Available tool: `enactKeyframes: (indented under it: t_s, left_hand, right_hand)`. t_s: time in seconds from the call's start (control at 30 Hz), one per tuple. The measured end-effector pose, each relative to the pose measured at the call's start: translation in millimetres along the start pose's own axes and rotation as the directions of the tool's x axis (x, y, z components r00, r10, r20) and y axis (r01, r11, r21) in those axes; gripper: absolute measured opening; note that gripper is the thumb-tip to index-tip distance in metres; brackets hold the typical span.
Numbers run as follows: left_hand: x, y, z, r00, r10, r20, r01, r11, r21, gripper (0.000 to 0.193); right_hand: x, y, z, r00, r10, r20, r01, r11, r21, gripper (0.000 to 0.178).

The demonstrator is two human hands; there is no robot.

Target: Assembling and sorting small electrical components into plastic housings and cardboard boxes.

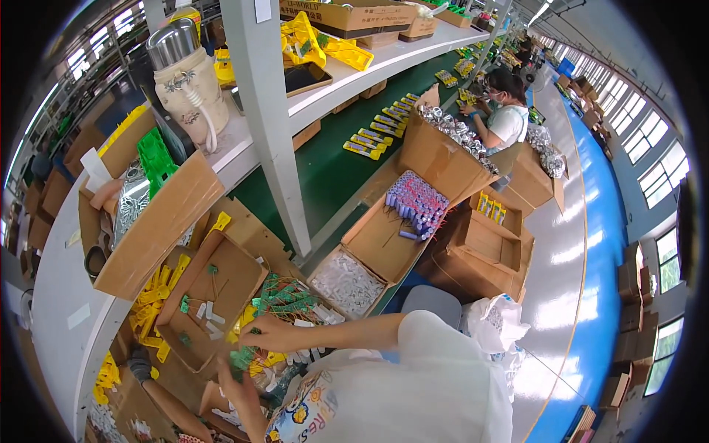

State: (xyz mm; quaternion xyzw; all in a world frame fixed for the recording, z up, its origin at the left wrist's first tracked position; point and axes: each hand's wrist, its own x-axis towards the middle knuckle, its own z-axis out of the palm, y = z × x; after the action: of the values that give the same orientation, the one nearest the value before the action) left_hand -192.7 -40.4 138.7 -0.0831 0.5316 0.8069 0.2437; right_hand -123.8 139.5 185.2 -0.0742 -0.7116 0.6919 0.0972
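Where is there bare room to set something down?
The green surface between the white post and the rows of yellow units; also bare cardboard in the box of purple cells, toward the white parts. Crowded: around the right hand and left hand, among green boards and yellow parts.

Super bright in here — windows (667, 177) all down the right wall (644, 214), shiny grey floor (554, 295), blue strip (600, 284) — tube light (541, 12) up top.
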Motion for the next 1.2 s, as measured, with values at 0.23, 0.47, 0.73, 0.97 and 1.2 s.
enactKeyframes:
  t_s: [0.23, 0.47, 0.73, 0.97, 1.2]
  left_hand:
    - [-25, -18, 15, 0.925, 0.328, 0.192, -0.379, 0.759, 0.530, 0.037]
    - [-29, -1, 22, 0.979, 0.177, 0.102, -0.200, 0.936, 0.291, 0.029]
    - [-26, -1, 56, 0.873, 0.488, 0.027, -0.441, 0.762, 0.474, 0.018]
    - [25, 19, 34, 0.733, 0.679, 0.041, -0.554, 0.561, 0.615, 0.016]
    - [171, 91, -57, 0.997, 0.078, -0.009, -0.066, 0.894, 0.443, 0.074]
  right_hand:
    - [-20, 27, 48, 0.996, -0.054, -0.077, 0.043, 0.989, -0.138, 0.022]
    - [9, 36, 47, 0.988, -0.121, -0.100, 0.119, 0.993, -0.020, 0.023]
    - [-9, 26, 65, 0.932, -0.229, -0.282, 0.243, 0.970, 0.014, 0.024]
    - [57, 24, 77, 0.849, -0.514, -0.123, 0.469, 0.840, -0.275, 0.026]
    - [199, 74, 22, 0.916, -0.363, -0.170, 0.248, 0.847, -0.470, 0.032]
